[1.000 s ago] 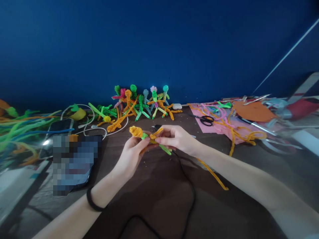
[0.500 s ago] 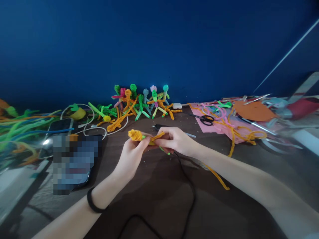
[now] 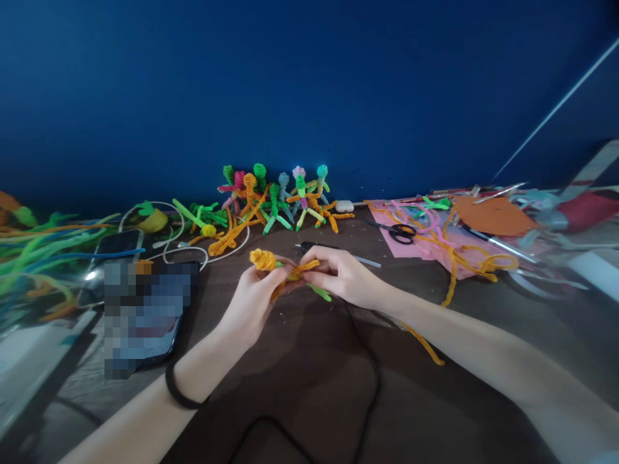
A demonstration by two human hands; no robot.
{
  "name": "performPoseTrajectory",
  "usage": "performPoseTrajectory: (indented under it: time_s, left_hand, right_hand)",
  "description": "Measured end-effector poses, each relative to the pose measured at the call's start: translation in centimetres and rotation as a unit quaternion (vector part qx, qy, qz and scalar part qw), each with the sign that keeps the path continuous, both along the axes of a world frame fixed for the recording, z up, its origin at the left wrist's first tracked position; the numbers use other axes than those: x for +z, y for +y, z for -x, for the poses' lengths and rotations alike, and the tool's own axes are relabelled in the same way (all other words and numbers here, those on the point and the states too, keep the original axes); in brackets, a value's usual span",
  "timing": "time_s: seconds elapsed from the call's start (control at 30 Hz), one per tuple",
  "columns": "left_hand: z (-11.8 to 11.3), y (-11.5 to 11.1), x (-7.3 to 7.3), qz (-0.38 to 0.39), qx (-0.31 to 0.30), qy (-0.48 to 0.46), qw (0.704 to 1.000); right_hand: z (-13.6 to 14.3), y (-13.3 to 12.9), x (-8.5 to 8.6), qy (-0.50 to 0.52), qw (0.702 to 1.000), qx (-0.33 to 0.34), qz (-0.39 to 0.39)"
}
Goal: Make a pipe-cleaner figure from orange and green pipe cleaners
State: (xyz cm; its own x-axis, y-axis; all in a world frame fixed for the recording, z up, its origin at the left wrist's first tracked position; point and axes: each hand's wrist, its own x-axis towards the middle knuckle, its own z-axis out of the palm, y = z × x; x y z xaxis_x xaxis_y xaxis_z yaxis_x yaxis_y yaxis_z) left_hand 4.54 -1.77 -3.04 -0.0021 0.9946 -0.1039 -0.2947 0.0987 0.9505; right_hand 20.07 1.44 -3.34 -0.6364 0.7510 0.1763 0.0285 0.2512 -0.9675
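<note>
Between my two hands is a pipe-cleaner figure (image 3: 264, 260) with a coiled yellow-orange head and some green below it. My left hand (image 3: 256, 296) is closed round its body, the head sticking out past the thumb. Thumb and fingers of my right hand (image 3: 341, 276) pinch the orange strands at its other end. A green limb (image 3: 319, 292) pokes out under the right fingers. Several finished-looking coloured figures (image 3: 274, 203) stand at the wall behind.
Phone (image 3: 186, 283) and white cable (image 3: 169, 248) lie left, beside loose pipe cleaners (image 3: 39, 248). Black scissors (image 3: 402, 233), pink paper (image 3: 394, 248) and orange strands are at right. A black cable (image 3: 374, 386) crosses the table (image 3: 300, 374) in front; a dark tool (image 3: 314, 247) lies behind my right hand.
My left hand has shifted slightly with the figure. More of the green limb and the orange strands now shows at my right fingers.
</note>
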Motion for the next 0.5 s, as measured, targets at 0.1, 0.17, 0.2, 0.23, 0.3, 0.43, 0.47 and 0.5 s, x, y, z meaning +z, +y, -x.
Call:
performPoseTrajectory:
  time_s: [0.1,0.17,0.2,0.23,0.3,0.43,0.47,0.5]
  left_hand:
    - [0.34,0.19,-0.11,0.012,-0.020,0.000,1.000]
    - [0.59,0.28,-0.23,0.013,-0.024,0.013,1.000]
    - [0.70,0.29,-0.28,0.014,-0.022,0.026,0.999]
    - [0.80,0.29,-0.30,0.017,-0.019,0.043,0.999]
    - [0.91,0.25,-0.27,0.027,-0.013,0.068,0.997]
    - [0.90,0.07,0.05,0.036,-0.023,0.048,0.998]
    - [0.90,0.03,0.14,0.035,-0.029,0.044,0.998]
    - [0.90,0.00,0.21,0.034,-0.035,0.044,0.998]
  right_hand:
    - [-0.01,0.06,-0.06,-0.010,1.000,-0.001,-0.015]
    - [-0.03,0.06,-0.08,-0.022,0.999,-0.004,-0.026]
    - [-0.04,0.06,-0.08,-0.028,0.999,-0.006,-0.030]
    - [-0.05,0.06,-0.09,-0.034,0.999,-0.009,-0.034]
    - [-0.07,0.06,-0.12,-0.042,0.998,-0.012,-0.035]
    - [-0.01,0.06,-0.20,-0.032,0.999,-0.001,-0.029]
    - [0.01,0.06,-0.20,-0.031,0.999,0.003,-0.026]
    - [0.03,0.06,-0.21,-0.033,0.999,0.006,-0.021]
